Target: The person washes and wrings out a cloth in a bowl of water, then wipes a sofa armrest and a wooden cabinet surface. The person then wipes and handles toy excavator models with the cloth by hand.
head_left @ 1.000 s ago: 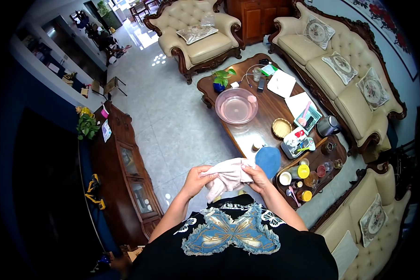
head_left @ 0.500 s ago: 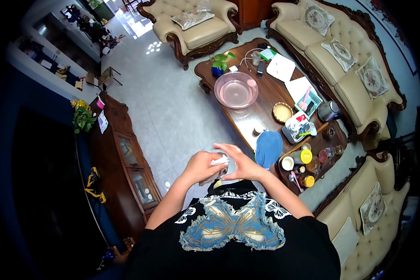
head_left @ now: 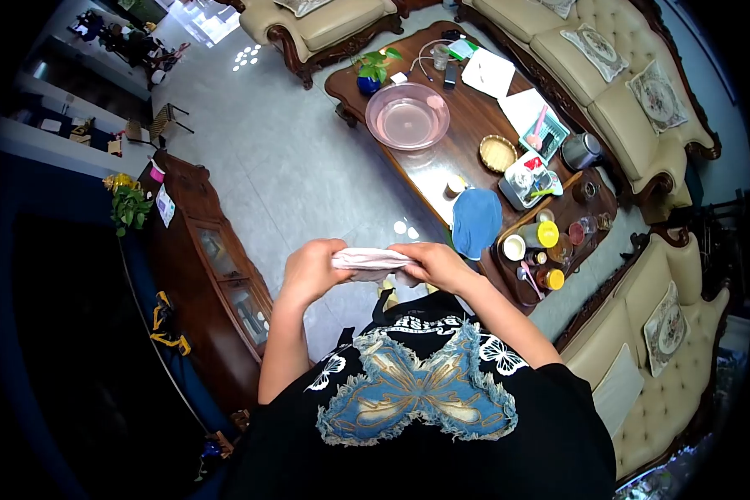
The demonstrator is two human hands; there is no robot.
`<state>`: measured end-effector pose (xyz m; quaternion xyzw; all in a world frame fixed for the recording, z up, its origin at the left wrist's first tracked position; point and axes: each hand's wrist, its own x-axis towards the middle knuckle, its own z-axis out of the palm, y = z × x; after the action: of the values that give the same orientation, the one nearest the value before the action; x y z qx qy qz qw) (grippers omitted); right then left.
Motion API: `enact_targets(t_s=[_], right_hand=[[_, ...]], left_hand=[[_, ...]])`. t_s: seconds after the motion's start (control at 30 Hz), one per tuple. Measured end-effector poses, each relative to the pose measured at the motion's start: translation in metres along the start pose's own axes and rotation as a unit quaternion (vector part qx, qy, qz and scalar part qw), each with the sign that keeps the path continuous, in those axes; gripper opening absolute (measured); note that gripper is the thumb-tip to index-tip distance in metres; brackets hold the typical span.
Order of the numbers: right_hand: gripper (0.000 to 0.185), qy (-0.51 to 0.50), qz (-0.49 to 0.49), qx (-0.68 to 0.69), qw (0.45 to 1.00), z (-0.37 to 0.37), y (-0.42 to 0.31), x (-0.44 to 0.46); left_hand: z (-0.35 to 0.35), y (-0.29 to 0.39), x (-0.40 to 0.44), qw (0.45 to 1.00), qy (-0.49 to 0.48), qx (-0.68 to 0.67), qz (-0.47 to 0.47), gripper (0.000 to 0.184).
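A pale pinkish-white cloth [head_left: 373, 259] is stretched between my two hands in front of my body, with a greyish part hanging under it. My left hand [head_left: 312, 268] grips its left end, fingers curled round it. At the other end my right hand [head_left: 435, 265] pinches the cloth between thumb and fingers. Both hands are above the floor, left of the wooden coffee table [head_left: 417, 187]. Nearest to my right hand on that table lies a flat blue cloth or mat [head_left: 477, 223].
On the table stand a clear pink basin [head_left: 407, 118], a woven basket [head_left: 498, 153], a grey tub [head_left: 527, 185], several jars, and a potted plant [head_left: 373, 71]. A wooden cabinet [head_left: 196, 242] is on my left. Cream sofas [head_left: 592, 58] line the table's far side.
My hands were close together around the bunched cloth. They have moved apart, pulling it out lengthwise, and my right hand has closed on its end. The view has shifted slightly.
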<state>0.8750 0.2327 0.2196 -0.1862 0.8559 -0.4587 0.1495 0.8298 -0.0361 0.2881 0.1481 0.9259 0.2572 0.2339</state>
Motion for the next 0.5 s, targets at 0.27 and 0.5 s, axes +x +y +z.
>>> enact_targets(t_s=[0.27,0.5], right_hand=[[0.039,0.059,-0.079,0.091,0.991,0.023,0.019,0.010],[0.039,0.032,0.060,0.447,0.892,0.019,-0.008,0.035]], left_hand=[[-0.002,-0.040,-0.011,0.979,0.064,-0.188,0.053,0.020],[-0.016,-0.078,0.024,0.784,-0.126,-0.599,0.097,0.047]])
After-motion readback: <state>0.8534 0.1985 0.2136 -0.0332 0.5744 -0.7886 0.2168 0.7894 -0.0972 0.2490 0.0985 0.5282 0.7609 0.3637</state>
